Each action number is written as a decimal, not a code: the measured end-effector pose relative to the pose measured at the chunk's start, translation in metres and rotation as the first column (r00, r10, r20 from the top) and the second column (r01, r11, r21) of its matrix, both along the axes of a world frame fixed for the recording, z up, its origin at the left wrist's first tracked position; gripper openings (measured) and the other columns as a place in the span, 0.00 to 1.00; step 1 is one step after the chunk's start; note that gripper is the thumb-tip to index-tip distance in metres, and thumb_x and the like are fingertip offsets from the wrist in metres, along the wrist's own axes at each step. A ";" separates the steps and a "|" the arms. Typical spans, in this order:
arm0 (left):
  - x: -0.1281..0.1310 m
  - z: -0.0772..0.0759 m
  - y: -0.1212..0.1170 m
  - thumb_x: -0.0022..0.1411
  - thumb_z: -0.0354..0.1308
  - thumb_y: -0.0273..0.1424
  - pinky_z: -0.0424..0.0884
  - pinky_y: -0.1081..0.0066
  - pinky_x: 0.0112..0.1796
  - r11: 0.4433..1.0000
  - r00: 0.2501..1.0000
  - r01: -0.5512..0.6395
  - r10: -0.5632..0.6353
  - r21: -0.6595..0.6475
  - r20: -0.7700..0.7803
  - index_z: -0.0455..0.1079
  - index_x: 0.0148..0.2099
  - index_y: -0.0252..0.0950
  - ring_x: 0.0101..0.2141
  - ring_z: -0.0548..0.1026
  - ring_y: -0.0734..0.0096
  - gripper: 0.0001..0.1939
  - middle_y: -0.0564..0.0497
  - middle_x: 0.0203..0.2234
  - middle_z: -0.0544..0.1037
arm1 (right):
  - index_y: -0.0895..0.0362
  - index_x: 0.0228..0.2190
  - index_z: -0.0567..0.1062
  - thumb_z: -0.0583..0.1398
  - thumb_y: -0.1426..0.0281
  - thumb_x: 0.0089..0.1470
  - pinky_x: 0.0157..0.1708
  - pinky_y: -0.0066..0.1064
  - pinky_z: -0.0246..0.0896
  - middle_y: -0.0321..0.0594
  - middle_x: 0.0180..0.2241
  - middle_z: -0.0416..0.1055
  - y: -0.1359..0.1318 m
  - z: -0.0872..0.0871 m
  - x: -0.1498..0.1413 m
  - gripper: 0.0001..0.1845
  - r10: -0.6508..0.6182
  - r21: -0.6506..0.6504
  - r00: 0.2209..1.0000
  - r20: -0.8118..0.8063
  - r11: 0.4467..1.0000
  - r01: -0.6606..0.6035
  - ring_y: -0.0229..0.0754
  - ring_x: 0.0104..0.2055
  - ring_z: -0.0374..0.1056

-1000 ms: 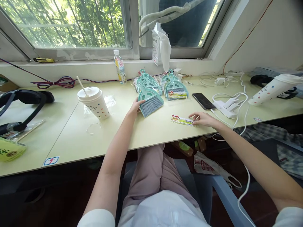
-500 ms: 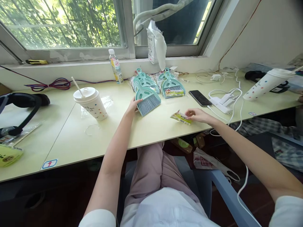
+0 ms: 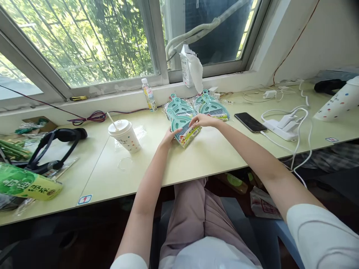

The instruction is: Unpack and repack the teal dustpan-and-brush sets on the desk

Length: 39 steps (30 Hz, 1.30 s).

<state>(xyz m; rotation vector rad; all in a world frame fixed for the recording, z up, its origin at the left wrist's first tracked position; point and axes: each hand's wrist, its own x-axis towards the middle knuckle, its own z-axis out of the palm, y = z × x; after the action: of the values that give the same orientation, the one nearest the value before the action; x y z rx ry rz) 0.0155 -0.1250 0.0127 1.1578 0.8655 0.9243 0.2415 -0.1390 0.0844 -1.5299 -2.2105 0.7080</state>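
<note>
My left hand (image 3: 168, 137) grips the left side of a teal mini dustpan with its brush (image 3: 178, 122), tilted on the table. A yellow-green printed cardboard label (image 3: 191, 137) lies across the bristle end, and my right hand (image 3: 202, 120) pinches its upper edge. Much of the bristles is covered by the label and my right fingers. Just behind are two piles of similar teal dustpan sets, a left pile (image 3: 181, 106) and a right pile (image 3: 211, 106), with clear wrapping about them.
A white paper cup with a straw (image 3: 127, 137) stands left; a drink bottle (image 3: 149, 95) and tissue pack (image 3: 191, 69) are at the back. Right are a phone (image 3: 250, 122), power strip (image 3: 282, 129) and loose cables. Headphones (image 3: 60, 149) and a green bottle (image 3: 29, 183) lie far left.
My right hand has moved left with the label, from the table onto the dustpan's bristle end. The left hand still holds the dustpan. The camera view has shifted, taking in more at left.
</note>
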 end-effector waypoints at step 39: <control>-0.007 0.020 0.003 0.65 0.58 0.36 0.64 0.56 0.57 0.811 0.885 -0.378 0.458 0.446 -0.083 0.56 0.66 0.47 0.66 0.54 0.56 0.29 0.48 0.63 0.60 | 0.51 0.42 0.66 0.69 0.54 0.41 0.43 0.45 0.74 0.40 0.44 0.75 0.004 -0.082 -0.038 0.29 -0.250 -0.224 0.295 -0.922 0.967 0.119 0.50 0.45 0.74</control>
<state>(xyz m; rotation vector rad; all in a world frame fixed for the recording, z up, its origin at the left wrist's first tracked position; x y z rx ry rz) 0.0090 -0.1220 0.0327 1.4705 1.1414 1.4375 0.2036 -0.1350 0.0022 -0.9015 -1.0363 1.2522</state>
